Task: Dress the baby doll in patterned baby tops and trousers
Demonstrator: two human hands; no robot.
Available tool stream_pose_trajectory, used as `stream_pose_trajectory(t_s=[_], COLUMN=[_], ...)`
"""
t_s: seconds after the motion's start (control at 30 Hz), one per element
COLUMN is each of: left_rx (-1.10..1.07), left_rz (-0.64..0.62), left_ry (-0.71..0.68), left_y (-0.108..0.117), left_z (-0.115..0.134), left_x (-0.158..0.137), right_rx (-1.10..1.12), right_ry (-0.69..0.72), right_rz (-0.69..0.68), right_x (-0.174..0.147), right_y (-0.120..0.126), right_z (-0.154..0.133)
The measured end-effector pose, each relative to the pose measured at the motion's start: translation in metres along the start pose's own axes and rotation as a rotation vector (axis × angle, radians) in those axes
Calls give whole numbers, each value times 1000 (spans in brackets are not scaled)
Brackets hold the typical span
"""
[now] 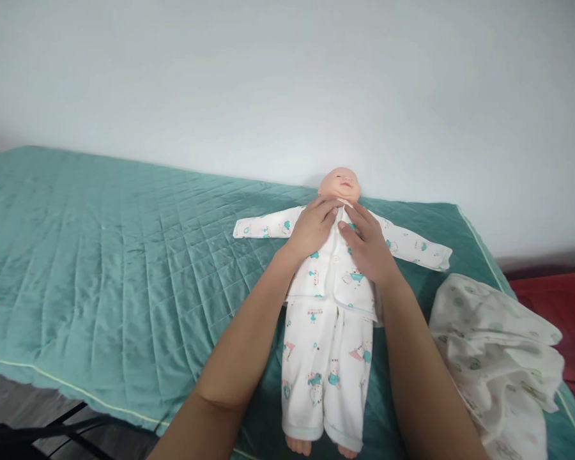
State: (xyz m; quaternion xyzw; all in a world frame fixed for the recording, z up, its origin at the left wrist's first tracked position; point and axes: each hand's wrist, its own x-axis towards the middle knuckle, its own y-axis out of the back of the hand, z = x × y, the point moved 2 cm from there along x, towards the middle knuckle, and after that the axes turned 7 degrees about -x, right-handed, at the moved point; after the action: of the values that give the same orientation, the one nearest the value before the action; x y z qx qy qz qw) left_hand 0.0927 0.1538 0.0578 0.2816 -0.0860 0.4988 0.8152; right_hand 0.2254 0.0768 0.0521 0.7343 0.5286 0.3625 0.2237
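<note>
A baby doll (341,183) lies on its back, head toward the wall, with its sleeves stretched out to both sides. It wears a white printed button-front top (316,281) and matching trousers (311,358); its toes show below the cuffs. My left hand (316,223) rests on the chest, fingers stretched toward the collar. Opposite it, my right hand (367,243) lies on the other front panel, with thumb and fingers apart. Between my hands the fingertips come close together at the neckline. One button shows at mid-chest; my hands cover part of the upper front.
A green quilted cover (124,268) spreads under the doll, against a pale wall (268,83). To the right lies a crumpled white printed cloth (498,358). Beyond the right edge is a red object (560,300). Dark frame parts (71,428) show at the lower left.
</note>
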Motion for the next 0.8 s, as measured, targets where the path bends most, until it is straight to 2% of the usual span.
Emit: stream_pose_trajectory(t_s=[0.37,0.63,0.8], left_rx=[-24,-24,24], left_rz=[5,9,-12], left_ry=[1,7,25], left_y=[0,1,3], left_z=[0,0,6], left_x=[0,-1,-4], right_rx=[252,308,367], right_ry=[-104,-103,-55], right_rz=[75,122,179], right_x=[-1,-5,-8], right_y=[0,2,4], right_z=[5,-1,-7])
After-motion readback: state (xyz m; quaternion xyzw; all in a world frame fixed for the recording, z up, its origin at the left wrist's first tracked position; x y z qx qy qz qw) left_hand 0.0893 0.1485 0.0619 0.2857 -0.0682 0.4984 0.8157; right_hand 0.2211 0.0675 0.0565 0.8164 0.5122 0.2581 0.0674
